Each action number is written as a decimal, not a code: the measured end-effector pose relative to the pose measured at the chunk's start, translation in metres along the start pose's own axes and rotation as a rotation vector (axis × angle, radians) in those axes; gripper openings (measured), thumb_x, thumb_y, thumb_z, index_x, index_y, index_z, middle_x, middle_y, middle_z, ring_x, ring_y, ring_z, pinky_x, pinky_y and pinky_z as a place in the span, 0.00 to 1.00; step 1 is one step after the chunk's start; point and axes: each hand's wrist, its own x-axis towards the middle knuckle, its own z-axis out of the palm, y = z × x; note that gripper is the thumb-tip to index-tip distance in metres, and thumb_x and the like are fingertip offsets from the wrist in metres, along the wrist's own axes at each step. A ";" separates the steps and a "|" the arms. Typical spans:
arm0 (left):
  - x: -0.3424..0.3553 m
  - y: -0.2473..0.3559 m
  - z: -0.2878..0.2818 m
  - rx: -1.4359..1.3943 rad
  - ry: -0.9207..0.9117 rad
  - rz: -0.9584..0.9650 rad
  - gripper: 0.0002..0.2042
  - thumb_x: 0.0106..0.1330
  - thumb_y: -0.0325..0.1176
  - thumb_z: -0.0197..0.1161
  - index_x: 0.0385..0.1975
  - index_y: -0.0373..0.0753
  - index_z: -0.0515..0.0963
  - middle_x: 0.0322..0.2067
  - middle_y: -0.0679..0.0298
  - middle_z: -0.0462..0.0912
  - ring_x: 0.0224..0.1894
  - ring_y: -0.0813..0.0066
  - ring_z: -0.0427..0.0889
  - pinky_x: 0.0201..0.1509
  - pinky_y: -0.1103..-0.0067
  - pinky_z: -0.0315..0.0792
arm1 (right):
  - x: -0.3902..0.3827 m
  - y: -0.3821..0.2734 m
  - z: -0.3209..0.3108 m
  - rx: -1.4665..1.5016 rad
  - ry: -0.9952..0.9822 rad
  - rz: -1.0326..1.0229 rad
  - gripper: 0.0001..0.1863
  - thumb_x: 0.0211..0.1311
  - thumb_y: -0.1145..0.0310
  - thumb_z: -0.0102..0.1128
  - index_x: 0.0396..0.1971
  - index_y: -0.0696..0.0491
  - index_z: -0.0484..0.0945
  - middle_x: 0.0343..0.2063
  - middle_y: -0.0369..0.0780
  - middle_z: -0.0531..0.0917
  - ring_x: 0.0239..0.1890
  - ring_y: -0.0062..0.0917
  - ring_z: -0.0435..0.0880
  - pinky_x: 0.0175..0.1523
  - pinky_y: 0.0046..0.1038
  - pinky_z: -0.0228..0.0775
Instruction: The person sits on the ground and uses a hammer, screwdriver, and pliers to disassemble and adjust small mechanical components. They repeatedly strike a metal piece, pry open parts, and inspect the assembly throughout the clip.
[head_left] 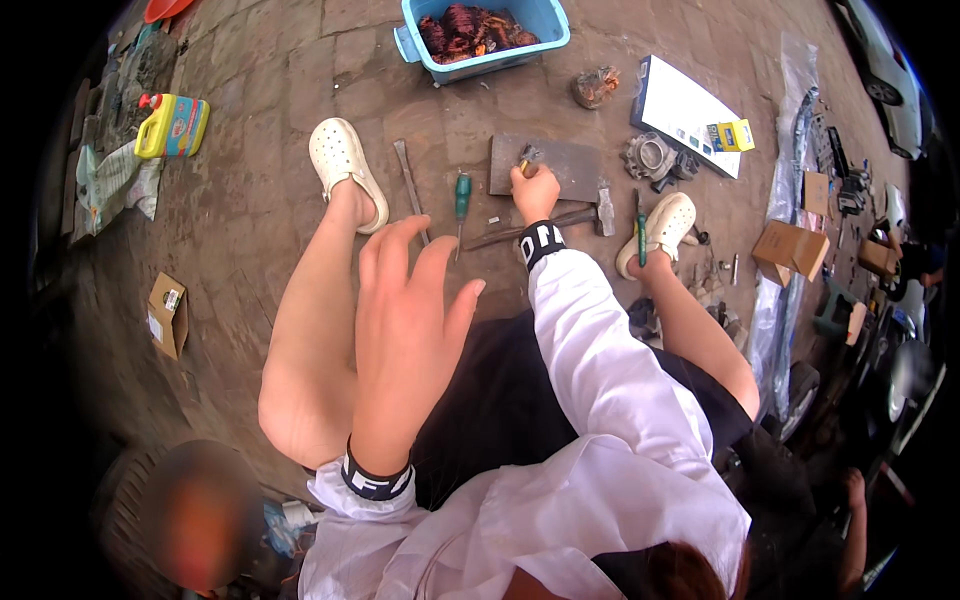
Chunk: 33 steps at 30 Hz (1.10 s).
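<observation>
My right hand (537, 193) is closed over a dark flat metal plate (575, 165) on the ground. From its fingers sticks a small tool with a yellowish handle (524, 167) and a dark grey end; its exact kind is unclear. Below that wrist lies a hammer (605, 213), its wooden handle partly hidden by my sleeve. My left hand (405, 320) hovers over my lap with its fingers spread and nothing in it. Beyond its fingertips are a green-handled screwdriver (462, 195) and a long flat metal bar (405, 170).
A blue basin (408, 45) of dark reddish pieces stands ahead. To the right lie a grey metal machine part (650, 155), a white box (690, 110), green-handled pliers (641, 225) and a cardboard box (790, 250). A yellow jug (172, 127) stands far left. My feet flank the tools.
</observation>
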 end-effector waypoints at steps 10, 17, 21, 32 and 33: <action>-0.010 -0.013 0.029 -0.509 0.043 -0.166 0.24 0.62 0.36 0.63 0.53 0.27 0.67 0.49 0.46 0.76 0.50 0.56 0.77 0.52 0.68 0.73 | -0.135 -0.138 -0.151 0.574 -0.158 -0.371 0.11 0.53 0.74 0.68 0.26 0.59 0.72 0.23 0.40 0.81 0.23 0.20 0.82 0.28 0.21 0.73; -0.028 0.027 0.011 -1.265 0.037 -0.137 0.18 0.65 0.26 0.60 0.52 0.28 0.69 0.46 0.55 0.78 0.48 0.74 0.78 0.50 0.79 0.74 | -0.192 -0.161 -0.245 0.514 -0.067 -0.738 0.13 0.47 0.74 0.71 0.28 0.57 0.73 0.25 0.40 0.79 0.27 0.26 0.82 0.31 0.23 0.73; -0.058 0.047 -0.003 -1.277 0.039 -0.065 0.17 0.64 0.23 0.59 0.52 0.27 0.69 0.43 0.57 0.80 0.46 0.74 0.79 0.51 0.78 0.73 | -0.203 -0.165 -0.311 0.406 -0.249 -0.906 0.13 0.45 0.73 0.72 0.29 0.57 0.75 0.27 0.40 0.79 0.29 0.28 0.82 0.35 0.24 0.73; -0.150 0.089 -0.016 -1.210 0.030 -0.003 0.20 0.57 0.19 0.64 0.51 0.30 0.70 0.42 0.62 0.79 0.43 0.77 0.77 0.50 0.81 0.70 | -0.250 -0.139 -0.378 1.178 -0.792 -0.261 0.15 0.62 0.73 0.60 0.47 0.62 0.72 0.37 0.40 0.80 0.36 0.20 0.80 0.41 0.22 0.73; -0.154 0.092 -0.015 -1.207 0.037 -0.011 0.20 0.57 0.19 0.64 0.50 0.30 0.71 0.42 0.62 0.78 0.43 0.77 0.77 0.50 0.81 0.70 | -0.252 -0.136 -0.378 1.186 -0.809 -0.252 0.15 0.63 0.73 0.59 0.47 0.62 0.73 0.36 0.39 0.80 0.36 0.20 0.80 0.41 0.21 0.73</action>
